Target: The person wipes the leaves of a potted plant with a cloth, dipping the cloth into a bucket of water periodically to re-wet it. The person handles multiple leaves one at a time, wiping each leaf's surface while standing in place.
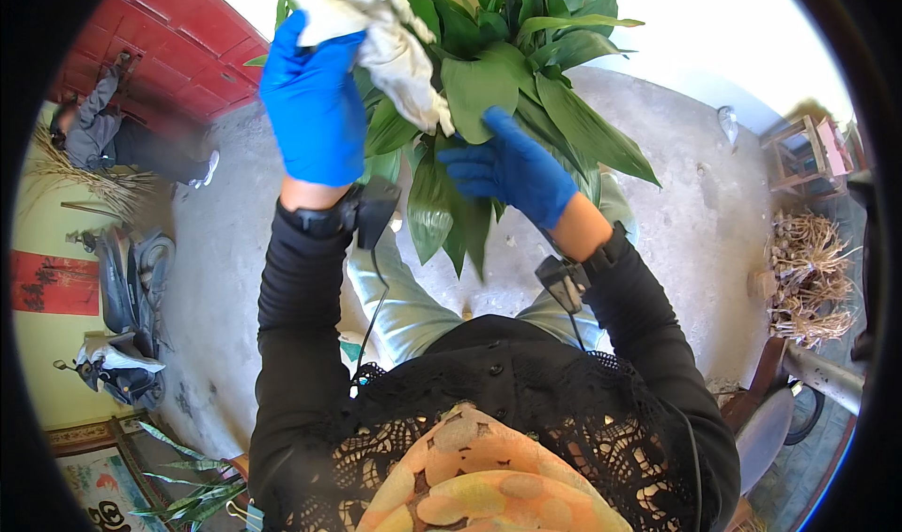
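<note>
A large leafy plant, which looks like an aspidistra [486, 84], stands before me with broad, dark green leaves; whatever it grows in is hidden. My left hand [316, 109], in a blue glove, grips a crumpled white cloth [402, 67] at the plant's left side. Part of the cloth hangs down beside a wide leaf [479, 93]. At that leaf's lower tip is my right hand [518, 169], also blue-gloved. One digit lies over the leaf's edge and the other fingers curl below it, so the tip appears held between them.
At left, a person [106, 130] is near a red door [190, 31], with a motor scooter [130, 285] below. A snake plant [190, 490] stands lower left. Garlic bundles [810, 278] and a wooden stool [803, 151] are at right on the concrete floor [676, 250].
</note>
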Action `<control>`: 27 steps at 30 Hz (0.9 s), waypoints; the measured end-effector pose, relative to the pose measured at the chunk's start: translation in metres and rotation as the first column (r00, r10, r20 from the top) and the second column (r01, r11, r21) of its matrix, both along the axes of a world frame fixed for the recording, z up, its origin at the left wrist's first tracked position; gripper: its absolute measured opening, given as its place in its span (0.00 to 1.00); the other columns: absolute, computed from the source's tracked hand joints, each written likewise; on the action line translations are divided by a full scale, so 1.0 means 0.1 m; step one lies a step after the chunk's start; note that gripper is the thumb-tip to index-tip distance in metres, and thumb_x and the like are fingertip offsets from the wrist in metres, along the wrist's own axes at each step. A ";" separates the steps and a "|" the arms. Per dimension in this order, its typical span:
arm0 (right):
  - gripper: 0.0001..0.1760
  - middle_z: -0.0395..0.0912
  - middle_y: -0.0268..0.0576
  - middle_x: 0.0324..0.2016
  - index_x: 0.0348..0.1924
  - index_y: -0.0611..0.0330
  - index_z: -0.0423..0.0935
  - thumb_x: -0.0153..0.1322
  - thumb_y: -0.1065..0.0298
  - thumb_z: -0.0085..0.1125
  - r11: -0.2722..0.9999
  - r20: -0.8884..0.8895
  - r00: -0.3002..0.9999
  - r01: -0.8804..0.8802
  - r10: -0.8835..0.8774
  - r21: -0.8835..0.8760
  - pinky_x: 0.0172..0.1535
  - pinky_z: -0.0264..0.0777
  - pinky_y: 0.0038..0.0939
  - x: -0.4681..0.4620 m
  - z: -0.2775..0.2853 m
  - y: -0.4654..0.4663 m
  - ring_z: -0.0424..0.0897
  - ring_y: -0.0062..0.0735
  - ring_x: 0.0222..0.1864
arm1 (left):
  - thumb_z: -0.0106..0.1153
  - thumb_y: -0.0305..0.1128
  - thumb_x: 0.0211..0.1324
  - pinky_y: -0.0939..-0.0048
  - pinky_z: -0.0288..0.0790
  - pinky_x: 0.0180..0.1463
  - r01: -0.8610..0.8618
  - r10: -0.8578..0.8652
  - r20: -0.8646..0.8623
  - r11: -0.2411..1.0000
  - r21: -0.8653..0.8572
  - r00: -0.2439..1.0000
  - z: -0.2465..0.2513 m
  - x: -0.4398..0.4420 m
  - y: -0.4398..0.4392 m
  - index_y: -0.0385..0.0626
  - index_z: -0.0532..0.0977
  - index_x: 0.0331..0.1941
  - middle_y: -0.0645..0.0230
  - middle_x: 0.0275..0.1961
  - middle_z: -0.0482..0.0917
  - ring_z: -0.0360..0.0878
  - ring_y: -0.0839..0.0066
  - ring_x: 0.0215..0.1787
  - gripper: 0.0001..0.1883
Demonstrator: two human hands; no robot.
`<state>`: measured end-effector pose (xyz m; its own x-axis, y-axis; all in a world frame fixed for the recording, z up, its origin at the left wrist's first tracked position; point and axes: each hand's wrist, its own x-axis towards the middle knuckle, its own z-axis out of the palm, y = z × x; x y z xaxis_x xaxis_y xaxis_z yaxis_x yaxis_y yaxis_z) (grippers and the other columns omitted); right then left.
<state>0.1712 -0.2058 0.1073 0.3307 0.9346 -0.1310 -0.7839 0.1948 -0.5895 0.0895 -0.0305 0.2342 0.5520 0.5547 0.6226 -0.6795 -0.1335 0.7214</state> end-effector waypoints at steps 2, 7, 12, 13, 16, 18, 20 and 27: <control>0.22 0.78 0.48 0.43 0.50 0.65 0.72 0.71 0.55 0.53 0.994 0.037 0.994 0.104 -0.103 -0.017 0.48 0.75 0.38 -0.05 -0.09 0.12 0.80 0.37 0.41 | 0.54 0.17 0.55 0.71 0.71 0.55 0.053 -0.044 -0.084 0.993 0.107 0.996 -0.14 0.08 -0.07 0.41 0.74 0.49 0.64 0.50 0.79 0.77 0.73 0.50 0.16; 0.16 0.78 0.44 0.35 0.47 0.65 0.72 0.68 0.68 0.58 0.983 0.002 0.994 0.104 -0.105 -0.151 0.39 0.78 0.37 -0.28 -0.43 -0.15 0.80 0.36 0.33 | 0.56 0.16 0.49 0.67 0.68 0.59 0.459 -0.336 -0.314 0.630 0.626 0.888 -0.81 0.13 -0.21 0.41 0.74 0.47 0.63 0.53 0.76 0.73 0.66 0.56 0.18; 0.16 0.75 0.42 0.37 0.47 0.62 0.71 0.67 0.70 0.59 0.982 0.010 0.998 0.070 -0.069 -0.176 0.35 0.77 0.33 -0.54 -0.68 -0.47 0.79 0.32 0.29 | 0.56 0.20 0.51 0.67 0.69 0.56 0.774 -0.433 -0.642 0.364 0.518 0.633 -1.51 0.10 -0.19 0.42 0.76 0.37 0.59 0.49 0.78 0.76 0.62 0.51 0.09; 0.16 0.75 0.41 0.38 0.47 0.61 0.71 0.67 0.70 0.60 0.979 0.014 0.998 0.062 -0.061 -0.192 0.34 0.77 0.32 -0.56 -0.69 -0.50 0.79 0.32 0.28 | 0.56 0.20 0.51 0.67 0.69 0.55 0.767 -0.415 -0.645 0.362 0.530 0.642 -1.60 0.15 -0.14 0.42 0.76 0.36 0.59 0.48 0.79 0.76 0.62 0.50 0.08; 0.18 0.77 0.39 0.37 0.49 0.61 0.71 0.68 0.67 0.59 0.986 -0.046 0.999 0.007 -0.014 -0.166 0.34 0.77 0.31 -0.58 -0.69 -0.55 0.79 0.28 0.29 | 0.56 0.25 0.51 0.66 0.70 0.51 0.640 -0.087 -0.645 0.282 0.715 0.759 -1.81 0.45 0.00 0.45 0.78 0.35 0.59 0.44 0.80 0.77 0.60 0.47 0.06; 0.18 0.79 0.39 0.36 0.50 0.61 0.71 0.69 0.65 0.59 0.980 -0.032 0.999 -0.021 0.015 -0.197 0.33 0.76 0.28 -0.56 -0.66 -0.61 0.80 0.28 0.28 | 0.54 0.27 0.51 0.65 0.70 0.51 0.586 0.014 -0.615 0.285 0.758 0.789 -1.94 0.74 0.11 0.45 0.79 0.36 0.58 0.43 0.80 0.77 0.60 0.47 0.08; 0.18 0.80 0.40 0.35 0.49 0.62 0.71 0.69 0.65 0.59 0.972 0.018 1.000 -0.019 0.024 -0.235 0.32 0.76 0.27 -0.56 -0.64 -0.69 0.80 0.27 0.28 | 0.54 0.28 0.51 0.65 0.70 0.52 0.567 0.073 -0.601 0.260 0.782 0.796 -2.09 1.07 0.27 0.46 0.80 0.40 0.58 0.43 0.80 0.77 0.58 0.48 0.12; 0.17 0.80 0.41 0.31 0.47 0.65 0.72 0.69 0.64 0.58 0.947 0.110 0.992 -0.020 0.058 -0.319 0.30 0.72 0.23 -0.64 -0.59 -0.74 0.79 0.25 0.25 | 0.57 0.30 0.49 0.63 0.72 0.46 0.666 0.333 -0.783 0.411 0.622 0.525 -2.40 1.63 0.50 0.48 0.80 0.39 0.54 0.41 0.81 0.79 0.55 0.42 0.12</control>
<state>0.1070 -0.2802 0.0487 0.3253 0.8635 -0.3854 -0.7092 -0.0468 -0.7034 0.2521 0.0198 -0.0056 0.9890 -0.1165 -0.0908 -0.0645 -0.8936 0.4442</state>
